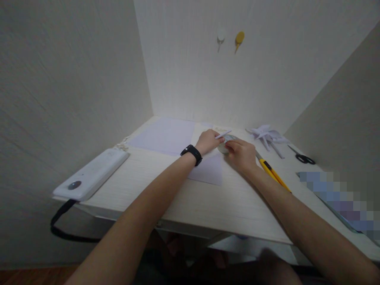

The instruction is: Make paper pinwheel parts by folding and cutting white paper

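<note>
Paper stick: thin white roll [223,134], above the counter [142,178], angled across L hand's fingers, just beside the tape roll. Prob. v. light; looks stiff lengthwise, but likely dents/kinks if squeezed. Best hold: light pinch near mid, ends free.
Tape roll: round, clear-ish disc [222,148], btwn the hands, partly hidden by fingers. Prob. light & rigid, smooth sides so a bit slippery; sticky face would grab paper. Best hold: by the rim, thumb one side, fingers other.
L hand: [210,140] grasping paper stick, fingertips close to tape roll; exact contact w/ roll can't tell.
R hand: [241,153] pinching tape roll at its R side, fingertips bent in over it.
Watch: black band [192,153] on L wrist.
Small sheet: white [209,170], flat below the hands; thin, creases easily.
Large sheet: white [166,134], flat, L of the hands, toward back wall.
Knife: yellow cutter [272,171], just R of R forearm; sharp, take by handle only.
Folded paper: white pinwheel-like pc [264,133], far R; flimsy, crushes easily.
Scissors: black handles [305,159], R of folded paper, near side wall.
Device: white slab [92,174] w/ black strap, L edge.
</note>
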Tool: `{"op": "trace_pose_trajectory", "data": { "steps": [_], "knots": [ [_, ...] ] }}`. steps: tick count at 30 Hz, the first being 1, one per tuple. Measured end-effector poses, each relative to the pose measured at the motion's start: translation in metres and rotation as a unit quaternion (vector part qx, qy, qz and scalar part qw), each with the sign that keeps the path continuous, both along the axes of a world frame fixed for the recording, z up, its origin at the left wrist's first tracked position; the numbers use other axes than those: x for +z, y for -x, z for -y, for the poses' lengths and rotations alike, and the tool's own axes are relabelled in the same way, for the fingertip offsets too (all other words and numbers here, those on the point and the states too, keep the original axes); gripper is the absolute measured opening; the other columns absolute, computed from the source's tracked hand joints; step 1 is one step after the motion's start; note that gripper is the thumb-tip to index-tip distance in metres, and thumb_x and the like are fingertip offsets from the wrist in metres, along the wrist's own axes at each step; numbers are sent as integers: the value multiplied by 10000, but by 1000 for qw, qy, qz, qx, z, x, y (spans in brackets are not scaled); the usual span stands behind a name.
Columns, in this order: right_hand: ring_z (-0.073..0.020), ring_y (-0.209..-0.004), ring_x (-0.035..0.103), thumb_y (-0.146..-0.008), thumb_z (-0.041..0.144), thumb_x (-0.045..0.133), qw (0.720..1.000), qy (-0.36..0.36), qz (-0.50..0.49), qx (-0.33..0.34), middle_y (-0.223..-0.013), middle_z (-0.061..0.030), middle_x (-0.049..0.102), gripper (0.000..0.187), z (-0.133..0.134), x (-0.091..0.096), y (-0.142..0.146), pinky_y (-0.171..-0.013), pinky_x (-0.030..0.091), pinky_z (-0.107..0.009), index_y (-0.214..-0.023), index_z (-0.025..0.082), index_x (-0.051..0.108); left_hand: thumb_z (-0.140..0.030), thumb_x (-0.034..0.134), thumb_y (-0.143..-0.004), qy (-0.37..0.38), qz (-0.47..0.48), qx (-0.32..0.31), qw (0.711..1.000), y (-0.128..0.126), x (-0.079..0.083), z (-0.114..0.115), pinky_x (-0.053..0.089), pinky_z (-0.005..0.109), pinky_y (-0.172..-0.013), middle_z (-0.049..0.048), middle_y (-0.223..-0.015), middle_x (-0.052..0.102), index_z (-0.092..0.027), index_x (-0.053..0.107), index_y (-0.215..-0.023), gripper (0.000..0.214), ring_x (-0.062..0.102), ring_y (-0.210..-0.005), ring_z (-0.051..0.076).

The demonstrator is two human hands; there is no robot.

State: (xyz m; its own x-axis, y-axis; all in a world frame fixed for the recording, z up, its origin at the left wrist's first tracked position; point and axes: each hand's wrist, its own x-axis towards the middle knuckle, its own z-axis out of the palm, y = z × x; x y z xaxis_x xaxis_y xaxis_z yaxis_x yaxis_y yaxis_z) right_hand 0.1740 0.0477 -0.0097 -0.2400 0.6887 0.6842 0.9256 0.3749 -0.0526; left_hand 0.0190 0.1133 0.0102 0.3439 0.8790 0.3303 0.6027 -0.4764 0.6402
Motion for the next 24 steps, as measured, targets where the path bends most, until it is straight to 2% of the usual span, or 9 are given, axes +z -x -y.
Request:
{"op": "trace_pose_trajectory", "data": {
  "steps": [6,10,15,24],
  "knots": [
    [-270,-1037,689,-763,86,543,996,-26,45,78,-1020,-110,774,275,1,-5,-15,-962,519,-420,-881,181,773,-373,640,-882,-17,-21,-6,1000,-4,3,7,375,288,-653,63,-652,653,-140,757,-773,282,555,-676,173],
    [-299,-1085,668,-804,116,569,993,-35,61,96,-1032,-132,769,235,4,-7,-23,-929,544,-449,-909,174,771,-369,640,-884,-24,-26,-9,999,-5,6,12,363,290,-648,68,-652,652,-143,748,-753,282,554,-663,173],
    [-292,-1109,657,-818,110,570,988,-68,45,131,-1009,-109,778,232,5,-11,-27,-936,555,-453,-906,188,770,-365,634,-885,-26,-32,-10,999,-6,7,15,360,288,-643,69,-670,663,-151,753,-771,270,554,-649,170],
    [-268,-975,719,-823,155,583,982,-54,-17,182,-916,-75,791,216,16,-10,-35,-898,583,-462,-825,232,785,-423,648,-873,-10,-35,-19,999,-11,6,17,402,303,-674,78,-704,681,-156,768,-815,299,590,-689,193]
  ]
}}
